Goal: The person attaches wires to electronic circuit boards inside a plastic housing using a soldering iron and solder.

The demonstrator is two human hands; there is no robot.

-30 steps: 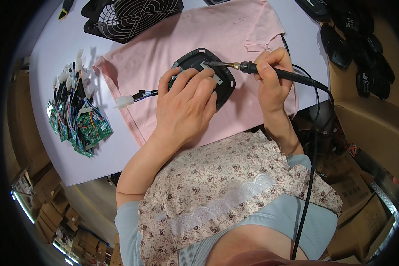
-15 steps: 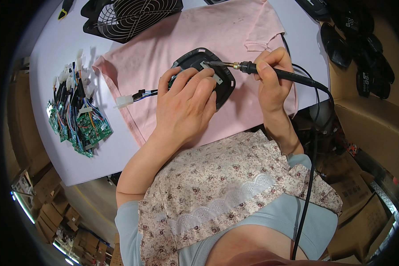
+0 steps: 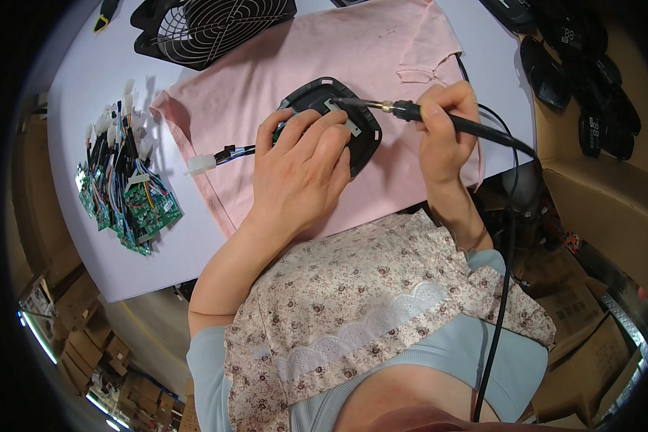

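A black plastic housing (image 3: 368,140) with rounded corners lies on a folded pink cloth (image 3: 367,54). My left hand (image 3: 299,164) grips it, fingers curled over its left part and hiding much of the inside. Between those fingers and the far rim shows a pale narrow strip (image 3: 353,128) in the housing. My right hand (image 3: 446,137) is closed round the black handle of a soldering iron (image 3: 475,128). The iron's metal tip points left, over the upper end of the strip; whether it touches cannot be made out. Wires with a white connector (image 3: 201,165) emerge left of my left hand.
Green circuit boards with bundled wires (image 3: 133,194) are heaped at the table's left. A black fan with a wire grille (image 3: 223,29) stands at the back. On the right, a cardboard box (image 3: 597,187) holds several black housings (image 3: 597,79). The iron's cable (image 3: 510,252) hangs down beside my right arm.
My right hand and the soldering iron have shifted slightly to the right, and the iron's cable has moved with them. My left hand and the housing stay in place.
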